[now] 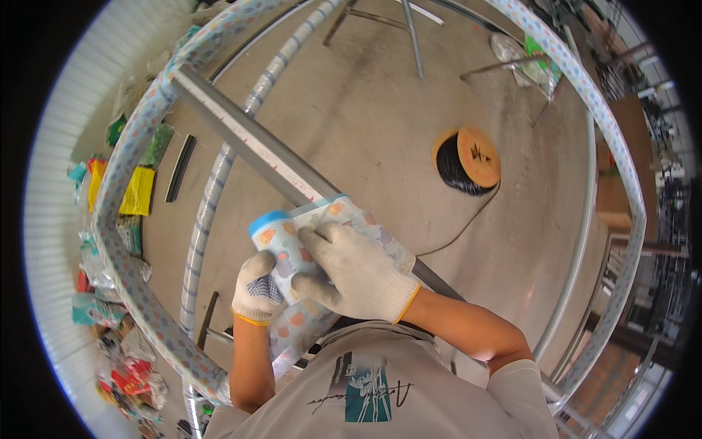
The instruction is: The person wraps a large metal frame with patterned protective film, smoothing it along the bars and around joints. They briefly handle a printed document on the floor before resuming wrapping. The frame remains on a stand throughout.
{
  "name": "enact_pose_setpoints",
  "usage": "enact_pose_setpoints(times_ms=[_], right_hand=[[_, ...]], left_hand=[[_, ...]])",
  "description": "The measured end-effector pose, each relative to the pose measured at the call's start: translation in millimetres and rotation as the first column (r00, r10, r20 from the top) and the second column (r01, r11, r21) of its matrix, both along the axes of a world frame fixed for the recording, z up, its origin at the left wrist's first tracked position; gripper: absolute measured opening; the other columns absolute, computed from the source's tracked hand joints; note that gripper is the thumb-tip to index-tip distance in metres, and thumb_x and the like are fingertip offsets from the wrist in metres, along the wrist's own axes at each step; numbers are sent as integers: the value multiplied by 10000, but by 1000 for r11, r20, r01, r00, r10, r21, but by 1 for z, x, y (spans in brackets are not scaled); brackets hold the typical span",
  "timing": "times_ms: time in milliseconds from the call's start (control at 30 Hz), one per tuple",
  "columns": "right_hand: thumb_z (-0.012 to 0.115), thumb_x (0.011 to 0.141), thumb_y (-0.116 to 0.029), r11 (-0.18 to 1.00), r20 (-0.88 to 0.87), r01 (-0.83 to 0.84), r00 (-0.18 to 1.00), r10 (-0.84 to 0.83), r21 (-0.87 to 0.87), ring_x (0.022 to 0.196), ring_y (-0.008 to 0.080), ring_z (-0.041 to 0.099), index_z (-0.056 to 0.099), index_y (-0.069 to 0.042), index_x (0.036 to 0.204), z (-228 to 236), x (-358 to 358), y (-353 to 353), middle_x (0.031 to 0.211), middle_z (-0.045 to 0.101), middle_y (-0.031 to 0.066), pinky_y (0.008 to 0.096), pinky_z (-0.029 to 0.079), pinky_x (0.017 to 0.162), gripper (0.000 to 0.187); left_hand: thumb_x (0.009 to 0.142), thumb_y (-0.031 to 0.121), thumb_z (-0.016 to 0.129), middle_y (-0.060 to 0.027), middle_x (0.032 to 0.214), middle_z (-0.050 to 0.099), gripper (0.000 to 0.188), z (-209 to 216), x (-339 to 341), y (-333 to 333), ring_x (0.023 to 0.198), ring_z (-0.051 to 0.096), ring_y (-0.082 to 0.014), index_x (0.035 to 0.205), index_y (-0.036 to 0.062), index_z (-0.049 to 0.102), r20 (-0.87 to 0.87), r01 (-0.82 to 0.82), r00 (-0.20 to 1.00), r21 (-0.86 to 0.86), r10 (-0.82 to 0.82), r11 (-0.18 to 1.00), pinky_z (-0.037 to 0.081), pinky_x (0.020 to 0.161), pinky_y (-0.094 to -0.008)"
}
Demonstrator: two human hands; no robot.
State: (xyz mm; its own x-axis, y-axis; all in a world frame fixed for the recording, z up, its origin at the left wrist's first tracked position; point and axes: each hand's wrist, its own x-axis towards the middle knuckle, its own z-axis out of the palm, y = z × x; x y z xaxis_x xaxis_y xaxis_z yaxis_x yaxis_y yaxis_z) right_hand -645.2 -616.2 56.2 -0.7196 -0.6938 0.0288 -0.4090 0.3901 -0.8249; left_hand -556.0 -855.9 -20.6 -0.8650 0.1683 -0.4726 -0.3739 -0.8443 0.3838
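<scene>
A patterned padding sleeve (322,256) is held around a grey metal pole (248,143) above the concrete floor (365,110). The left hand (256,289), gloved, is closed on the sleeve's lower side; the right hand (358,271), gloved, is pressed flat on top. A cable spool (468,159) is seen well apart.

Both the left hand (257,289) and the right hand (358,269) wear white knit gloves with yellow cuffs. The wrapping sheet (322,252) is pale blue, printed with orange and grey shapes (the same print covers the curved frame tube (121,241)). The bare pipe (252,146) is grey. The cable spool (468,159) is orange with black cable, and the floor (365,117) is dull beige.
</scene>
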Motion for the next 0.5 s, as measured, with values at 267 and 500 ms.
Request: enact_pose_setpoints(times_ms=[267,500], right_hand=[[766,988,-277,1000,183,9,983,-8,-3,1029,297,761,749,-18,1260,4,-23,11,1129,765,196,410,623,857,376],[796,969,-285,867,394,337,788,-473,367,1061,242,781,726,31,1330,-125,-116,81,1218,802,189,352,608,916,485]], left_hand=[[967,157,735,-286,1518,638,722,-72,-1,-84,1317,691,-425,1591,-86,466,259,111,966,-327,-23,938,578,1144,-583],[983,180,757,-184,1342,756,494,-188,-86,23,1222,748,-309,1413,-46,669,-21,290,601,-926,-799,242,567,1115,-400]])
